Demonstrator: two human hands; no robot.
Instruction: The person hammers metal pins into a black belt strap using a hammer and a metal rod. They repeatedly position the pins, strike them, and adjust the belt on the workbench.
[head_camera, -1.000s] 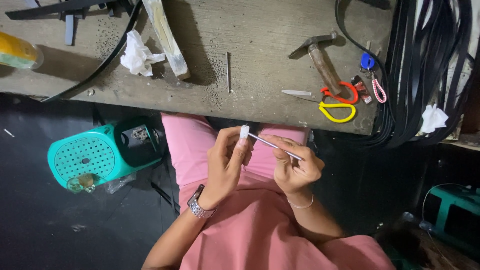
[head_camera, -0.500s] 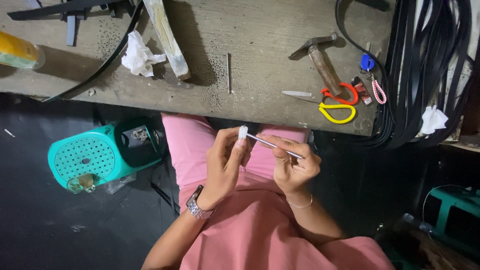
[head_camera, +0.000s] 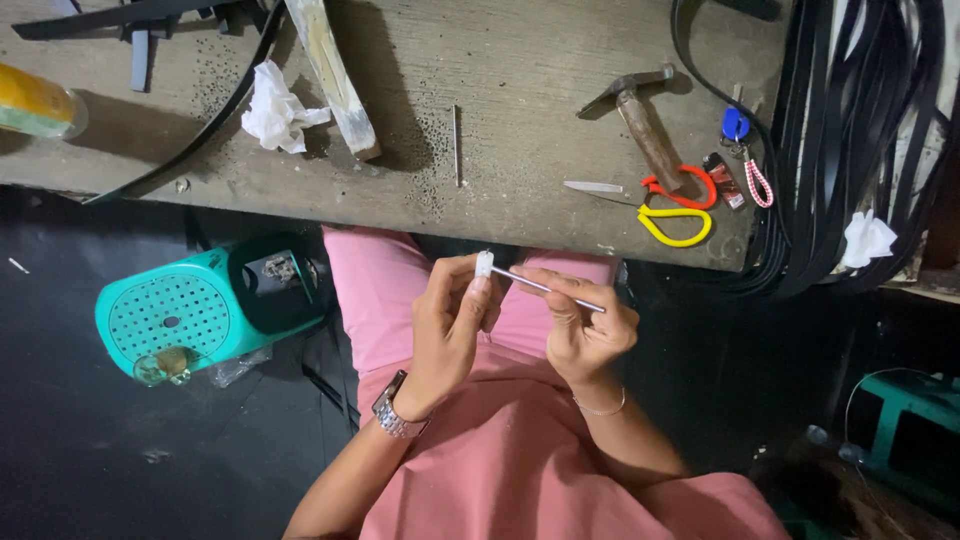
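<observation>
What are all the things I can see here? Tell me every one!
white piece: 1, white, pinched in left fingertips
thin rod: 1, silvery, in right hand, tip at the white piece
workbench: 1, grey, top of view
hammer: 1, wooden handle, bench right
scissors: 1, red and yellow handles, beside hammer
keys: 1 bunch, blue tag, right of scissors
crumpled tissue: 1, white, bench left
black straps: many, black, hanging at right
plastic stool: 1, teal, floor left
wristwatch: 1, silver, left wrist
left hand: 1
right hand: 1
</observation>
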